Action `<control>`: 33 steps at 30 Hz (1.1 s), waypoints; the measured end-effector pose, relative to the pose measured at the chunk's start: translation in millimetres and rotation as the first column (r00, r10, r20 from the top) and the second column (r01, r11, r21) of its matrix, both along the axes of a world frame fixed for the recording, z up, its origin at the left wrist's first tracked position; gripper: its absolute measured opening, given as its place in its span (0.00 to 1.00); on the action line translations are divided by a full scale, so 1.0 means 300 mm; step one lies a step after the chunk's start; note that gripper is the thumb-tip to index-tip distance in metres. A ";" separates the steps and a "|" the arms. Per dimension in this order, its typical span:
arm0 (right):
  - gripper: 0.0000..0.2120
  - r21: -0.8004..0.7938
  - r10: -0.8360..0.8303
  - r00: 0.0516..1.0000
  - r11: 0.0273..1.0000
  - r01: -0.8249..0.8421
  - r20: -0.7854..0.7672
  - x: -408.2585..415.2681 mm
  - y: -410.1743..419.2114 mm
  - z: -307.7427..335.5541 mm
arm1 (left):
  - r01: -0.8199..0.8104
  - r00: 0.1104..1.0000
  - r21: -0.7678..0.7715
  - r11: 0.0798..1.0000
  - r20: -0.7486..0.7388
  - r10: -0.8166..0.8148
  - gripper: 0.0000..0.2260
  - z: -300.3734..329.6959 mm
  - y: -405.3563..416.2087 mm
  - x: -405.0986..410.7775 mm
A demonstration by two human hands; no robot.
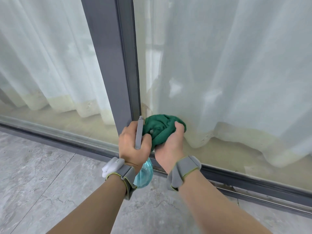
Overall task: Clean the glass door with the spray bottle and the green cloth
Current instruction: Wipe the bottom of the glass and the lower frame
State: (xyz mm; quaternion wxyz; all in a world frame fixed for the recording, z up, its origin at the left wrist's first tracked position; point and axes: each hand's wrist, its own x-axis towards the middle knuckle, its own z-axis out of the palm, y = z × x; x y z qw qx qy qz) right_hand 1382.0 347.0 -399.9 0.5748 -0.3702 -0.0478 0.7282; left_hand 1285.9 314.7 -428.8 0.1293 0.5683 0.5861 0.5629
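The left hand (133, 144) held the spray bottle (143, 174) by its neck, fingers curled round it, the grey spray head (139, 132) lying across the top of the hand and pointing toward the glass, and the pale blue body hanging below the wrist. The right hand (168, 146) had its grip closed on the bunched green cloth (162, 127), thumb on top, the cloth pressed low against the glass door (219, 81) just beside the dark grey vertical frame (114, 65). Both wrists wore grey bands (the left one carried a small white unit (110, 166)). White sheer curtains (42, 56) hung behind the glass. The bottom rail (253, 183) ran along the grey marbled floor (42, 183).
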 end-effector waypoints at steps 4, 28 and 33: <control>0.23 0.288 -0.314 0.704 0.944 0.160 0.637 -0.051 0.048 -0.060 | 0.006 0.999 0.022 1.000 0.032 -0.007 0.03 0.002 0.004 0.003; 0.29 -0.150 -0.651 -0.497 0.513 -0.845 0.574 0.236 0.069 -0.497 | 0.079 0.994 -0.101 0.992 -0.067 -0.086 0.09 -0.076 -0.026 0.034; 0.28 -0.232 0.046 -0.281 0.699 -0.676 0.958 0.453 -0.074 -0.422 | 0.173 0.983 -0.172 0.970 -0.023 -0.180 0.09 -0.132 -0.016 0.160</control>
